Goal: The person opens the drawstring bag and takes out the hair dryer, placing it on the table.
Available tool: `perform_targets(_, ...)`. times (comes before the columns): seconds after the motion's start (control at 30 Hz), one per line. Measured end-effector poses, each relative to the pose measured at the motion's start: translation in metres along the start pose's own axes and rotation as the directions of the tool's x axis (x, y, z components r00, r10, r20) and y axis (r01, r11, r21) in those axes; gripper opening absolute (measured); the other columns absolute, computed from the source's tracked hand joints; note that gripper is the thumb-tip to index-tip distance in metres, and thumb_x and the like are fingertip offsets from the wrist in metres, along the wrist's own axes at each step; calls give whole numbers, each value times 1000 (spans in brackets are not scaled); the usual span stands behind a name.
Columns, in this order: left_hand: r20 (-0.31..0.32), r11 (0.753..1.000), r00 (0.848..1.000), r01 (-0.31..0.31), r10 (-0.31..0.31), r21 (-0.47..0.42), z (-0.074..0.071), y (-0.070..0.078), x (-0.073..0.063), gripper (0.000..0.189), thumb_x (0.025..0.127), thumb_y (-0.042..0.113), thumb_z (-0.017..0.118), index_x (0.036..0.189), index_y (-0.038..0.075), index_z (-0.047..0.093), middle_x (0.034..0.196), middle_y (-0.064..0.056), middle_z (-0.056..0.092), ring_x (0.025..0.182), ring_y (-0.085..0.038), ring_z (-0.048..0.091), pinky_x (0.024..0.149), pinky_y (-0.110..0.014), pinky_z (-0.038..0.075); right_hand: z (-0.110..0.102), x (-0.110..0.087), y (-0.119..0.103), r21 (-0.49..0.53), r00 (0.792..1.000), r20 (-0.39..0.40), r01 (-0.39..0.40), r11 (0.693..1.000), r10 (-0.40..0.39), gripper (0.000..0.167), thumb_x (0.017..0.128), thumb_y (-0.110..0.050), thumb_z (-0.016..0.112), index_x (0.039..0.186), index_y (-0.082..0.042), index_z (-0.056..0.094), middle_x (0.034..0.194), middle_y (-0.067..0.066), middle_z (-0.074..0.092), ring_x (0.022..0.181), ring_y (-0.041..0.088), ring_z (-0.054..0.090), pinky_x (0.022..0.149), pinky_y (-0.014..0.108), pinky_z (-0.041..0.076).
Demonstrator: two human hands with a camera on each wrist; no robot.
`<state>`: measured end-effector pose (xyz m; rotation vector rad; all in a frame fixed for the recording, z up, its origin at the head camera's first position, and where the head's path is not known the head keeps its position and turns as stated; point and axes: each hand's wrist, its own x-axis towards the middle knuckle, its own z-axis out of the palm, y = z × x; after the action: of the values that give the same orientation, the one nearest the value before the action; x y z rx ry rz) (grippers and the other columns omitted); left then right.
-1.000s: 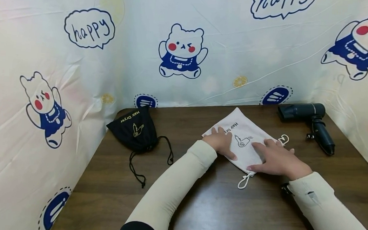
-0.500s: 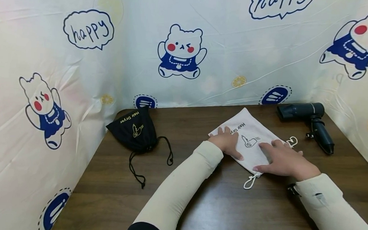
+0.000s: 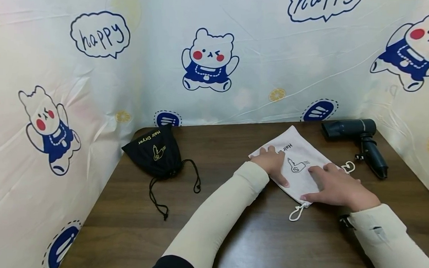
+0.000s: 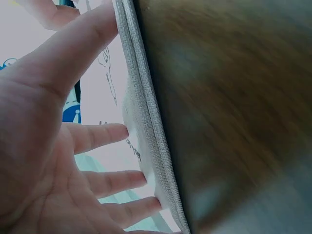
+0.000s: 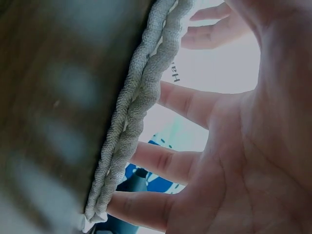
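A white drawstring bag printed with a hair dryer outline and lettering lies flat on the brown wooden table. My left hand rests on its left corner with spread fingers. On its drawstring end, my right hand lies with fingers spread, near the two white cord loops. In the left wrist view the left hand's fingertips touch the cloth beside its hemmed edge. The right wrist view shows the gathered cord edge of the bag under straight fingers of the right hand.
A black drawstring pouch with gold print lies at the left, its cords trailing toward the front. At the back right is a dark hair dryer with its handle pointing forward. Printed cloth hangs behind the table and along both sides.
The white bag has slid to the right across the table under both hands, closer to the hair dryer. The black pouch and hair dryer stay in place while the view shifts slightly.
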<state>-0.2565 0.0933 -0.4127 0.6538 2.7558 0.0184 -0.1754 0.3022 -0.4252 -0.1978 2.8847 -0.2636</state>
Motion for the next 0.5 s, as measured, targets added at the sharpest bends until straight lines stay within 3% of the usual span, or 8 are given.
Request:
perform_targets(0.2,9,1000,1000,14,-14,-6,-5,11,6,114,65,68,90,160,36,35,165,-3,26,142,-36,33,101,-70,44,1,-1,8,14,1000,-10,0,1000,0,114,66,-91,67,149,-16,50,140,37,44,117,57,53,73,90,36)
perform_targets(0.3,3,999,1000,19,-19,32,-11,17,5,121,62,68,91,162,37,32,170,-5,22,141,-38,33,99,-65,48,-1,-2,10,28,1000,-6,-5,1000,5,113,66,-90,70,148,-16,51,140,37,44,117,57,53,74,89,37)
perform_targets(0.5,60,988,994,85,-93,129,-23,31,8,126,57,71,91,162,43,27,168,-3,27,142,-37,32,100,-63,49,-2,-3,14,50,1000,9,-10,999,10,112,64,-88,73,146,-15,53,141,40,41,116,57,53,78,85,41)
